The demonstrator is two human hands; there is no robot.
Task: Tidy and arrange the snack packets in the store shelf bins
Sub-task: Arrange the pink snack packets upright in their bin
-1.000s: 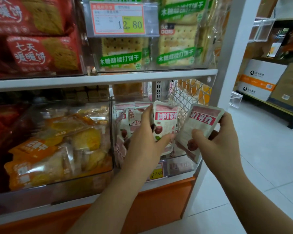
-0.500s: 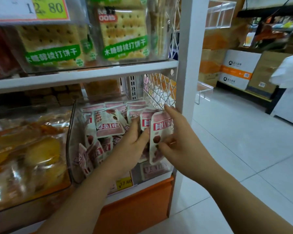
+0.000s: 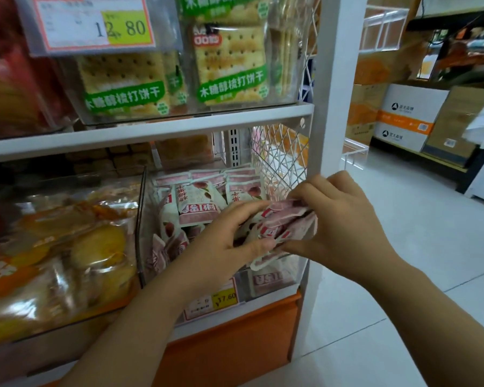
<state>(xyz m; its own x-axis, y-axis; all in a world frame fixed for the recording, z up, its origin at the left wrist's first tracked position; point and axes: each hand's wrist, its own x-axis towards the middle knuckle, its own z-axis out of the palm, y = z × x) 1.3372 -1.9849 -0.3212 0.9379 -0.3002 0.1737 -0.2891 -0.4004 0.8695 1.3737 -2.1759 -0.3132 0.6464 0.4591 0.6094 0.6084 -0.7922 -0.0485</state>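
Right now both hands meet at the front right corner of the clear plastic bin [image 3: 143, 219] under the white shelf board [image 3: 151, 129]. The right hand [image 3: 340, 219] curls its fingers [image 3: 309, 189] over a small bundle of pink-and-white snack packets [image 3: 284, 219], and the left hand [image 3: 224, 238] pinches the bundle's left end between thumb and fingers. More loose pink-and-white packets [image 3: 197, 203] lie jumbled inside the bin behind the bundle, above a yellow price tag [image 3: 224, 298] reading 37.60.

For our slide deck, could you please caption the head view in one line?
Left hand and right hand hold a bundle of pink snack packets at the clear lower-shelf bin.
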